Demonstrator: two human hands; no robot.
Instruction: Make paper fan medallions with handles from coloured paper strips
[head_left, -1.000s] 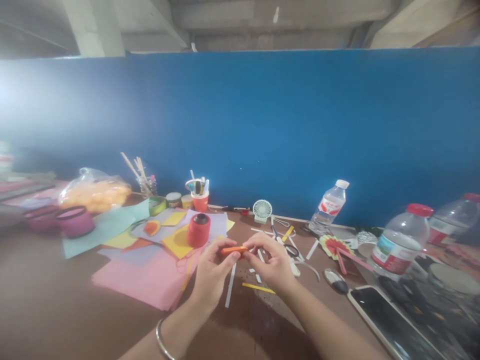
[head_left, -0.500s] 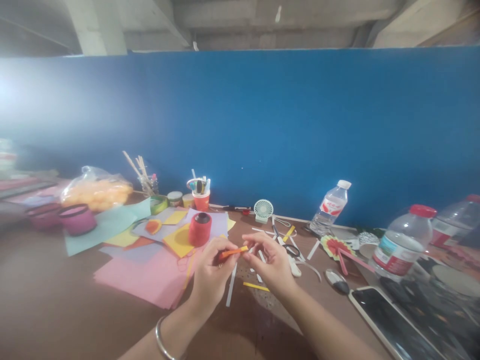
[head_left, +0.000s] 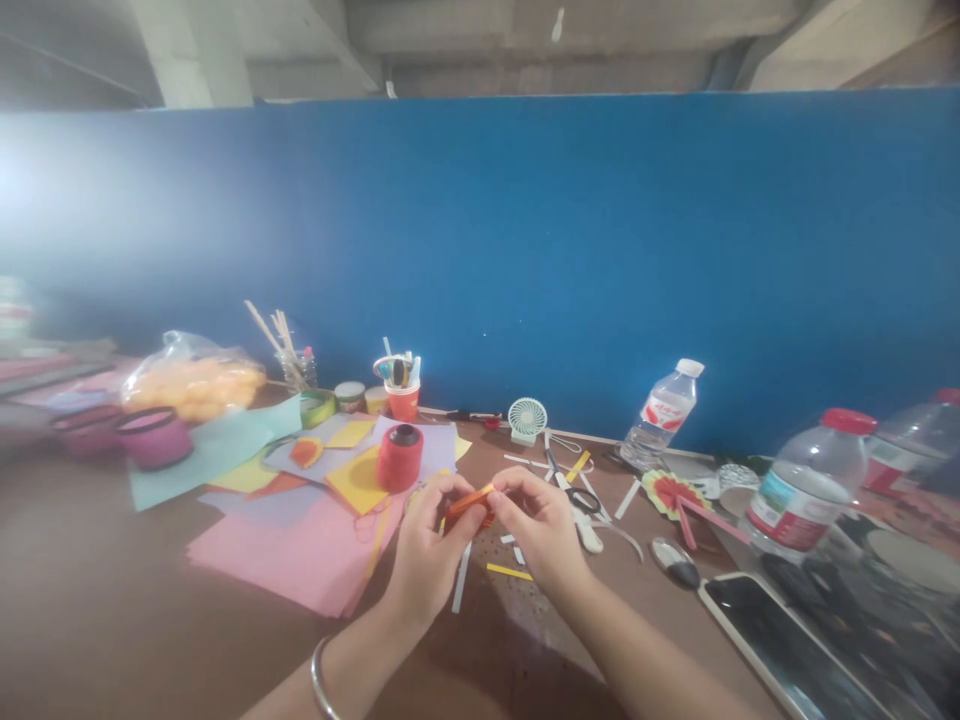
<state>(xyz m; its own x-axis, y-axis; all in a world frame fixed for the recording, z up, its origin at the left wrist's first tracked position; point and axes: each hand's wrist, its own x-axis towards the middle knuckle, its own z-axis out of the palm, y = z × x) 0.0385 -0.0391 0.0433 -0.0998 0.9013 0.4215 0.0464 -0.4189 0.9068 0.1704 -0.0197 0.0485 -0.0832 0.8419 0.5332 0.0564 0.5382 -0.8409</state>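
Between my two hands is a small piece of folded orange paper, its pleats partly hidden by my fingers. My left hand is closed on its left part, thumb in front. The fingertips of my right hand pinch its right end. Just behind my left hand stands a red spool of thread on the coloured sheets. Below the hands, a yellow paper strip and a white paper strip lie on the brown table. Scissors with black handles lie beyond my right hand.
Pink paper sheets spread to the left. A small fan and a cup of tools stand at the back. On the right are a water bottle, a larger red-capped bottle, a paper rosette and a phone.
My right fingers have moved slightly left and closed onto the end of the orange paper. The paper has turned a little, showing more of its pleats.
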